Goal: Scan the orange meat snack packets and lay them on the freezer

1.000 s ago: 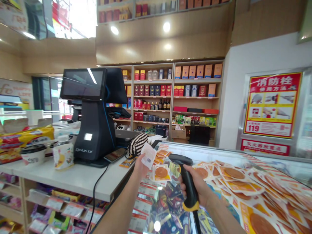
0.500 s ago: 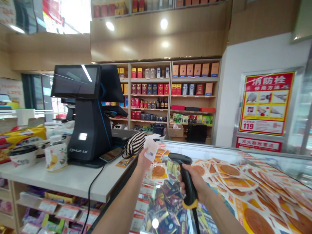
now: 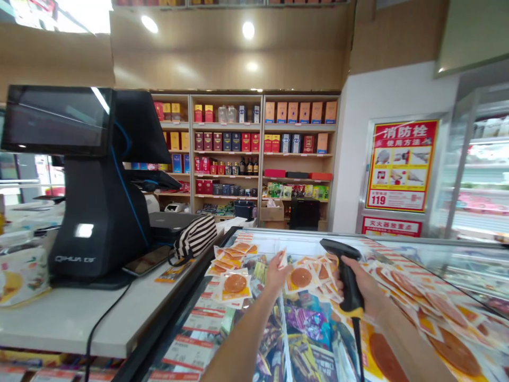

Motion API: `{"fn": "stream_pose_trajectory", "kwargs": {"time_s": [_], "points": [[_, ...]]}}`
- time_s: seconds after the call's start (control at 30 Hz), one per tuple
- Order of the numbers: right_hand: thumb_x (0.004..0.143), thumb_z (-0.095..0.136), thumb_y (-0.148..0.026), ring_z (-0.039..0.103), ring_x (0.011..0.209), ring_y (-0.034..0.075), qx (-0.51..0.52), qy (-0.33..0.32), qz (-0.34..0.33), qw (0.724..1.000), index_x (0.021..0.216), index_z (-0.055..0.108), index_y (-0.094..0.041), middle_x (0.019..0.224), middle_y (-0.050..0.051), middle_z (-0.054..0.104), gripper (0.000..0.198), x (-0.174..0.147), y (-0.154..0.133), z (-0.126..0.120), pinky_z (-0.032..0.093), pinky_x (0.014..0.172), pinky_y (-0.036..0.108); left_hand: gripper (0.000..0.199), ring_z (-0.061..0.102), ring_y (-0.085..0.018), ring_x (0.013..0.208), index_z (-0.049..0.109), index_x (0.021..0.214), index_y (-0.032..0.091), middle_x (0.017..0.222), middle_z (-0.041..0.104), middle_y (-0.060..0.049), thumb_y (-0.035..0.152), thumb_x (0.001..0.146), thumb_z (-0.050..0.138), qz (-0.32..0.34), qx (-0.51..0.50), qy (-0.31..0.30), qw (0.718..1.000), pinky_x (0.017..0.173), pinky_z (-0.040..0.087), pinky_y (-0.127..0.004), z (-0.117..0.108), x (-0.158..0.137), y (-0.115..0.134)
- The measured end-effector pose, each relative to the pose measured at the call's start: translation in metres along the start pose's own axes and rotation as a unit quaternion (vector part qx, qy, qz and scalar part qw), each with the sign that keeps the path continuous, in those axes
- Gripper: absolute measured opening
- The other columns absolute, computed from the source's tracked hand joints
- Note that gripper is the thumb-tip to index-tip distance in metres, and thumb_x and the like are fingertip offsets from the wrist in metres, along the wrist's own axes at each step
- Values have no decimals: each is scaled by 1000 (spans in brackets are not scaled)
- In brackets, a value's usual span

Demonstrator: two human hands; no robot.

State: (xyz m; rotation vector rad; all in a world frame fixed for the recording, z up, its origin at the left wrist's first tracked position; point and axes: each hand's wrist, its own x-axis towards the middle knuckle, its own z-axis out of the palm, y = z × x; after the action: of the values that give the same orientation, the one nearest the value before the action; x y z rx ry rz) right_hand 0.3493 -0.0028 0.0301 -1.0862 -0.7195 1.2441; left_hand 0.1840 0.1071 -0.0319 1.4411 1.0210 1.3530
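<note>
While the small white paper-backed snack packet (image 3: 282, 258), pinched edge-on in left hand (image 3: 275, 276) fingers, has dropped from chest height toward glass freezer lid (image 3: 274, 241), right hand (image 3: 363, 289) stays clenched on black handheld barcode scanner (image 3: 345, 273); white worktop (image 3: 67, 318) w/ black POS terminal (image 3: 91, 212) lies left.

The room is a shop interior. The rear wall carries wooden shelving (image 3: 246, 154) stocked with boxed goods in red, orange and blue, plus a row of bottles. Above it runs a wood-panelled bulkhead (image 3: 222, 58) with recessed ceiling spotlights (image 3: 248, 29) switched on. To the right, a white wall (image 3: 353, 148) holds a red and yellow fire-hydrant notice (image 3: 401, 164) in a metal frame. At far right stands a glass-fronted cooler (image 3: 477, 175). At left, a white tabletop (image 3: 67, 318) supports a black point-of-sale terminal (image 3: 91, 201). Daylight enters at far left.
</note>
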Motion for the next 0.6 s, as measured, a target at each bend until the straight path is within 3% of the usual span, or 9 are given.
{"fn": "stream_pose_trajectory", "kwargs": {"time_s": [0.17, 0.3, 0.43, 0.6], "points": [[69, 47, -44, 44, 31, 10, -24, 20, 20, 999, 59, 48, -17, 37, -1, 50, 29, -9, -15, -28, 36, 32, 22, 55, 35, -25, 112, 55, 105, 21, 119, 45, -6, 33, 52, 63, 68, 202, -111, 971, 96, 23, -35, 52, -10, -17], [68, 47, -44, 45, 30, 11, -29, 37, 21, 999, 59, 49, -17, 37, 0, 51, 28, -12, -20, -38, 37, 32, 22, 54, 26, -24, 119, 47, 113, 26, 127, 38, -5, 40, 61, 54, 75, 298, -155, 939, 98, 16, -40, 63, -7, -9], [69, 46, -44, 44, 30, 10, -30, 11, 29, 999, 56, 48, -16, 36, 0, 49, 30, -10, -12, -27, 36, 31, 21, 54, 25, -21, 120, 41, 118, 25, 130, 33, -6, 40, 66, 49, 78, 353, -140, 922, 98, 15, -39, 29, -4, 2], [68, 50, -37, 45, 32, 8, -7, -22, 38, 999, 59, 47, -17, 41, -2, 52, 23, -6, 11, 15, 37, 32, 20, 63, 18, -25, 122, 37, 119, 25, 133, 26, -6, 44, 61, 52, 27, 510, -60, 858, 97, 15, -43, -63, -18, 0]]}}
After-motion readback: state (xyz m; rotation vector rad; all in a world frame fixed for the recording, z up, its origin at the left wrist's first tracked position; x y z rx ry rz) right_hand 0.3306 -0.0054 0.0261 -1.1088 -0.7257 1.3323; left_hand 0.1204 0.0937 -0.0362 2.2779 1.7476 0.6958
